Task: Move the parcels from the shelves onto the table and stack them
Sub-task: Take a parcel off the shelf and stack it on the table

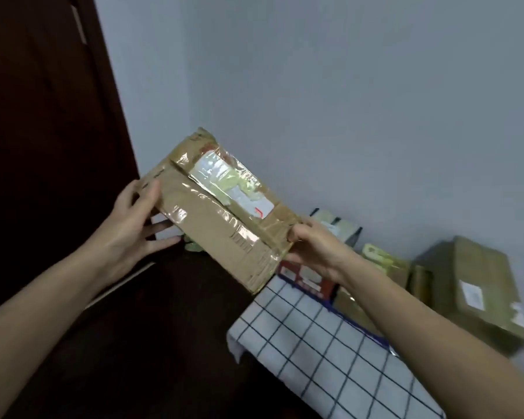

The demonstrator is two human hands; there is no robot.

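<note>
Grey wall [345, 86] behind, dark door [43, 116] at left. The table [315, 343], under a checked cloth, sits lower right and carries a row along the wall: big carton [472, 285] far right, red box [306, 276] at the left end, others between, blurred. We hold a flat taped parcel [212, 219] in the air, tilted, over the table's left edge. Our left hand [133, 219] grips its left end, thumb on top, fingers under; our right hand [315, 246] curls round its right corner.
</note>
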